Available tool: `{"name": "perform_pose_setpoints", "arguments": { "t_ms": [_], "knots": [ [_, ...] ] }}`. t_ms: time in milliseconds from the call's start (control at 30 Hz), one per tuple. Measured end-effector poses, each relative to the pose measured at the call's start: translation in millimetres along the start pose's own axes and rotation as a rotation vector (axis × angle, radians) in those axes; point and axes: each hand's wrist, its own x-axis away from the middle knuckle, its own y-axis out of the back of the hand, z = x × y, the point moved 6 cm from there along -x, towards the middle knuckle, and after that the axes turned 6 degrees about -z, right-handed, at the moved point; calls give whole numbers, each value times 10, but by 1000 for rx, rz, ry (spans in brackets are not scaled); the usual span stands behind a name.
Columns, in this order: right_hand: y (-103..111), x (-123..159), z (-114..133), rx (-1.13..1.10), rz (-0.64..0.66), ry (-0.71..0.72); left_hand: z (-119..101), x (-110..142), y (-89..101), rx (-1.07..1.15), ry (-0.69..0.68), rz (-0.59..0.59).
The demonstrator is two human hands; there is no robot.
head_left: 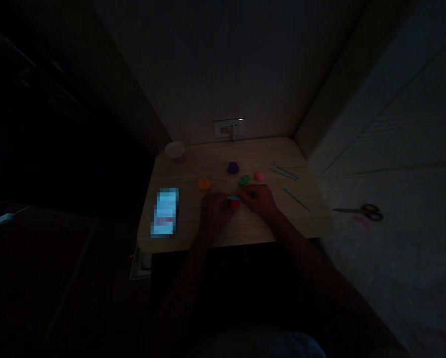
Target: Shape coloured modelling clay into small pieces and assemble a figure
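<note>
In the dim light my left hand (213, 213) is closed against a small red lump of modelling clay (234, 204), just above the small wooden table. A pale blue piece (233, 198) lies across the top of the lump. My right hand (260, 200) has its fingertips pinched at the right end of that blue piece. Just beyond the hands are a green clay lump (244, 180), a pink clay ball (259, 176), a purple clay lump (233, 168) and an orange clay lump (204, 184). Darkness hides the finer finger contacts.
A glowing, blurred phone (165, 213) lies on the table's left side, with a paper cup (175, 150) behind it. Several thin blue sticks (296, 200) lie at the right. Scissors (365, 212) rest on the pale surface beyond. A wall socket (229, 129) is behind the table.
</note>
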Motion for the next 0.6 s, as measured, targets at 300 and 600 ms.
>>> {"name": "perform_pose_setpoints", "arguments": {
  "t_ms": [300, 600],
  "knots": [
    [-25, -30, -10, 70, 25, 15, -46, -20, 2, 25, -2, 30],
    [-12, -33, -23, 48, 17, -4, -18, -5, 20, 19, 45, -1]
  ]
}}
